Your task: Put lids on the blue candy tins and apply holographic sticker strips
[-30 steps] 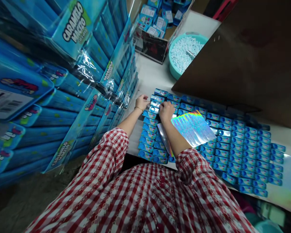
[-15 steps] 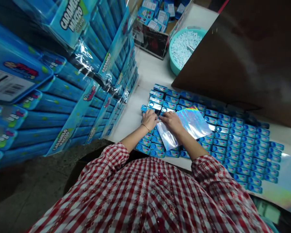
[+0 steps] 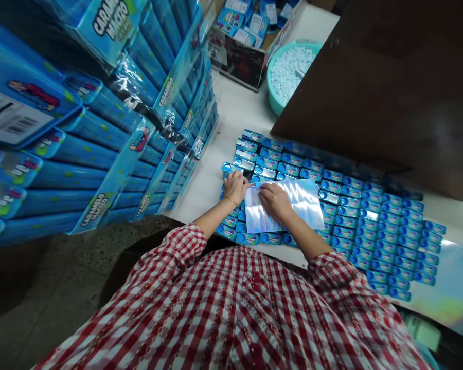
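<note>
A shiny holographic sheet [image 3: 306, 205] lies over rows of small blue tins [image 3: 345, 211] marked with candy branding. My left hand [image 3: 235, 187], with a thin bracelet at the wrist, has its fingers closed at the sheet's upper left corner. My right hand [image 3: 277, 201] rests over the left part of the sheet, fingers bent and pressed together near its upper edge. What those right fingertips hold, if anything, is too small to make out. Several tins beneath the sheet and hands are hidden.
Tall stacks of blue candy packs [image 3: 111, 180] in clear wrap stand at left. At the back are a carton [image 3: 239, 61] of blue packs and a turquoise bowl [image 3: 273, 100] of white pieces. A dark brown panel [image 3: 370, 103] rises behind the tins. Another iridescent sheet [image 3: 453, 288] lies at right.
The sheet has turned from a slant to nearly level and now lies flatter under my right hand. My right fingertips have moved slightly away from my left hand.
</note>
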Demonstrator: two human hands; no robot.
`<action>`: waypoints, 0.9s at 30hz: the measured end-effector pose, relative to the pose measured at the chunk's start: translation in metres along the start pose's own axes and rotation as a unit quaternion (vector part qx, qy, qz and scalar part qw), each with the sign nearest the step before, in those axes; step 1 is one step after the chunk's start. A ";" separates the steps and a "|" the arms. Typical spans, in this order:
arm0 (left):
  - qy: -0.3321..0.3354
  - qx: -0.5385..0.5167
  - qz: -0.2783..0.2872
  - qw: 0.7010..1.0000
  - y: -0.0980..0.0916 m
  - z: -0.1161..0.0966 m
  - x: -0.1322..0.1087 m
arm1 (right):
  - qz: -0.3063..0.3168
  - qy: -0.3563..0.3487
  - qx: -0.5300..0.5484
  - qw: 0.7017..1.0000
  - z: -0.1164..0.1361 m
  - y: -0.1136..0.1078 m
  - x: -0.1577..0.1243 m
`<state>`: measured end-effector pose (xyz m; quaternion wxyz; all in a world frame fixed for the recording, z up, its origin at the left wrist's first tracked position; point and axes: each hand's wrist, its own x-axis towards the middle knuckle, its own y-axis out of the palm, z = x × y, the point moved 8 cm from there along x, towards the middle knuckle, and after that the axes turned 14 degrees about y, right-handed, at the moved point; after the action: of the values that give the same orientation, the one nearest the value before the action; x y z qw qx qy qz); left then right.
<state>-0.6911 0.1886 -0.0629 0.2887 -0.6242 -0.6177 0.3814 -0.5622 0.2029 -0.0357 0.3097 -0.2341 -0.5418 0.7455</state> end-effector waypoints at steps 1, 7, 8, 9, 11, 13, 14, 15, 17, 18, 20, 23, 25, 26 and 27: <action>0.001 -0.001 -0.001 1.000 0.000 0.000 0.000 | -0.009 0.012 0.013 1.000 -0.001 -0.004 0.001; 0.001 -0.002 -0.002 1.000 0.000 -0.002 -0.002 | 0.021 0.022 -0.028 0.999 0.008 0.011 0.021; 0.000 -0.001 -0.002 1.000 0.000 -0.002 -0.003 | 0.029 0.021 -0.036 0.999 0.009 0.016 0.024; -0.001 -0.001 -0.002 1.000 0.000 -0.002 -0.003 | 0.032 0.020 -0.040 0.998 0.010 0.020 0.027; -0.003 -0.002 -0.005 1.000 0.000 -0.003 -0.004 | 0.029 0.015 -0.045 0.998 0.009 0.024 0.029; -0.007 -0.004 -0.011 1.000 -0.001 -0.002 -0.004 | 0.029 0.007 -0.052 0.998 0.009 0.025 0.028; -0.009 -0.005 -0.012 1.000 -0.001 -0.002 -0.005 | 0.033 0.002 -0.055 0.998 0.009 0.024 0.026; -0.010 -0.006 -0.012 1.000 -0.001 -0.002 -0.005 | 0.040 -0.004 -0.055 0.998 0.010 0.021 0.023; -0.012 -0.007 -0.012 1.000 -0.001 -0.002 -0.005 | 0.051 -0.009 -0.040 0.998 0.013 0.010 0.013; -0.013 -0.008 -0.011 1.000 -0.001 -0.003 -0.005 | 0.050 -0.004 -0.023 0.998 0.015 0.001 0.008; -0.012 -0.010 -0.008 1.000 -0.001 -0.003 -0.004 | 0.031 0.032 0.039 0.998 0.015 -0.024 0.000; -0.007 -0.024 -0.012 1.000 -0.001 -0.001 -0.003 | 0.002 0.125 0.181 0.975 0.006 -0.059 -0.001; -0.005 -0.059 -0.031 0.998 -0.005 0.002 -0.003 | -0.001 0.195 0.273 0.942 -0.004 -0.069 0.005; -0.005 -0.095 -0.047 0.994 -0.008 0.004 -0.004 | 0.002 0.228 0.313 0.922 -0.010 -0.069 0.010; -0.009 -0.149 -0.068 0.986 -0.011 0.007 -0.004 | 0.007 0.260 0.353 0.899 -0.015 -0.066 0.015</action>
<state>-0.7028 0.1847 -0.0573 0.2120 -0.6136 -0.7112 0.2698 -0.5486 0.2382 0.0221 0.4970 -0.2989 -0.1416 0.8022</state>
